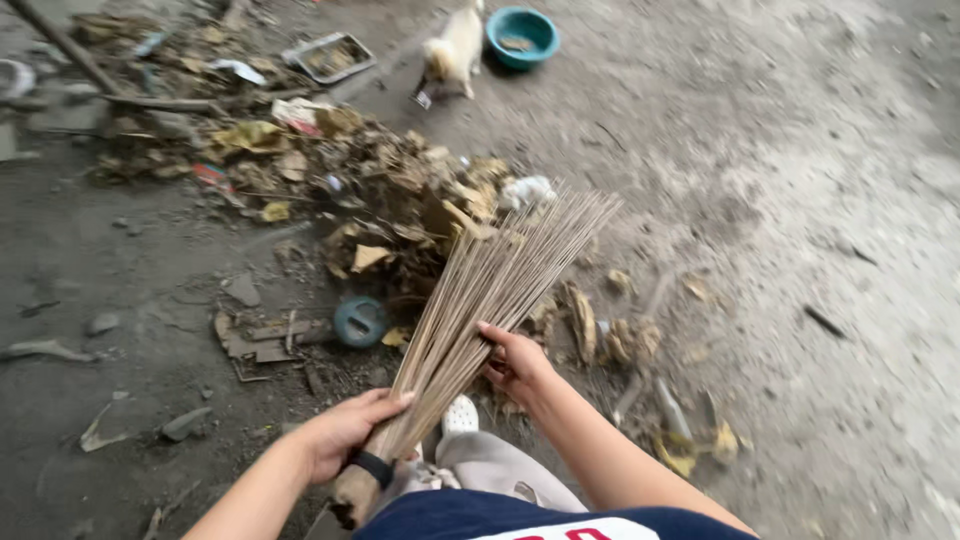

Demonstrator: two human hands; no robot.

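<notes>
Gripping one stick broom (480, 310) with both hands, the person stands over a dirt floor (800, 200). Left hand (345, 430) wraps the bound base of the broom, fingers (385, 402) closed around the bundle just above one dark band (375, 468). Right hand (515, 365) sits higher up the shaft, fingers (497, 332) curled shut on the sticks from the right side. Broom tilts up and away from the body, bristle tips fanned out and reaching the near edge of one big litter pile (380, 190) of dry leaves, paper scraps and wrappers.

Counted items: one round blue-grey lid (359, 321) on the floor left of the bristles, just beside the pile. One white crumpled scrap (525, 190) at the pile's right edge, near the bristle tips. One teal bowl (521, 36) at top, well apart from the broom. One small pale dog (452, 50) just left of the bowl, close enough that touching or not cannot be told. One flat rectangular tray (330, 57) left of the dog. One white shoe (460, 414) visible below the broom, between the two hands. Several loose yellow-brown leaves (600, 335) scattered right of the right hand; exact number unclear from blur.
</notes>
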